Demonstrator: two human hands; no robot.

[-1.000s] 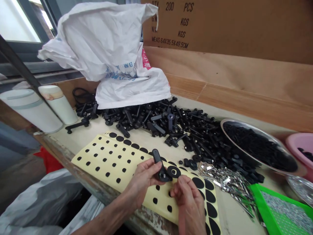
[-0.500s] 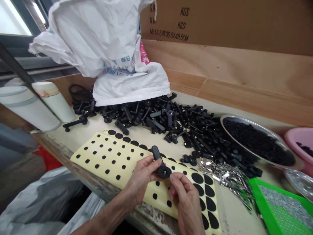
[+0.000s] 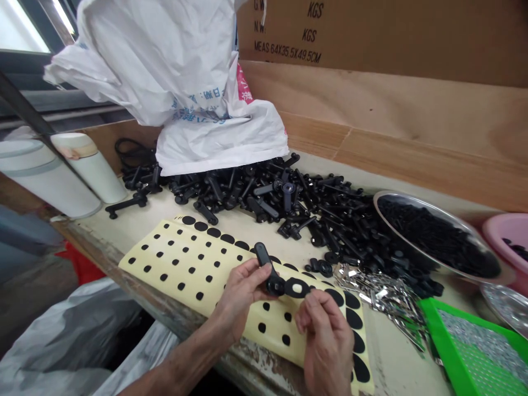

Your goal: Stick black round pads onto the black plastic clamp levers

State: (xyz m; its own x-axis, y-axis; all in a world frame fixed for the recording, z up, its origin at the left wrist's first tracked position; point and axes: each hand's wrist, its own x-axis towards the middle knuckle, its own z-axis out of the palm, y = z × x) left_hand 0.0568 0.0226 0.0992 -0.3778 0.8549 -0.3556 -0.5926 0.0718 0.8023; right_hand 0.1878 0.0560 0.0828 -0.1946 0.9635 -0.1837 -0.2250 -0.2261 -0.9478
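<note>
Your 1 head-worn camera looks forward and down from close above your left hand (image 3: 239, 297) and right hand (image 3: 324, 344), facing the cream tabletop (image 3: 99, 234) and the brown cardboard sheet (image 3: 371, 33) beyond it.

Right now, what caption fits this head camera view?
Left hand holds a black plastic lever beside a black adhesive disc on a cream backing sheet, right hand close by.

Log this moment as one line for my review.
left hand: holds black plastic lever | right hand: beside black adhesive disc | under: dotted backing sheet
</note>
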